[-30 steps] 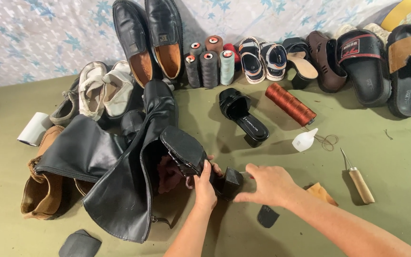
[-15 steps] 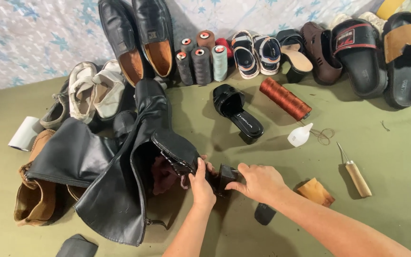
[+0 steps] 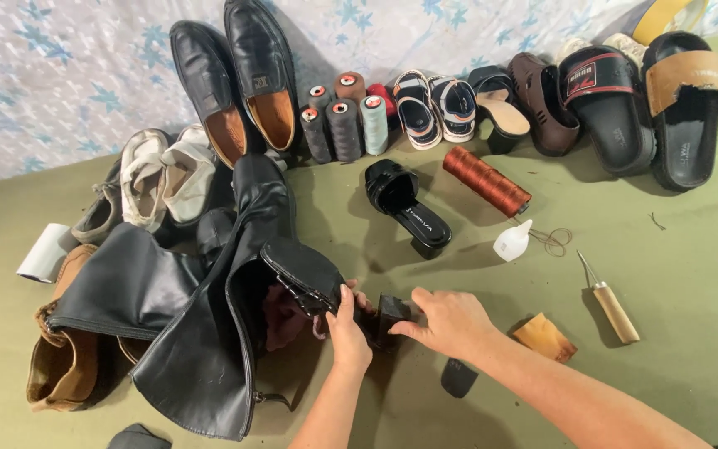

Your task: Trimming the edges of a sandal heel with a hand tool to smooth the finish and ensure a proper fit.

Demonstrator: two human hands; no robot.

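Note:
A tall black leather boot (image 3: 209, 333) lies on its side on the olive-green cloth, its shaft spread open to the left and its sole turned toward me. My left hand (image 3: 346, 320) grips the boot at the sole near the heel. My right hand (image 3: 450, 320) pinches the black block heel (image 3: 390, 314) from the right. A second black boot shaft (image 3: 118, 283) lies under the first. A small black heel piece (image 3: 457, 378) rests on the cloth just below my right wrist.
A wooden-handled awl (image 3: 608, 301), a tan sanding pad (image 3: 544, 337), a white glue bottle (image 3: 513, 241), a rust thread spool (image 3: 485, 180) and a black mule (image 3: 407, 204) lie to the right. Thread cones (image 3: 344, 125), dress shoes (image 3: 234, 83), sandals and slides line the back. A brown boot (image 3: 64, 366) lies at the left.
Both hands have stayed on the boot's heel, shifting slightly. My view has drifted a little, so the things on the cloth sit slightly lower and to the right in the frame.

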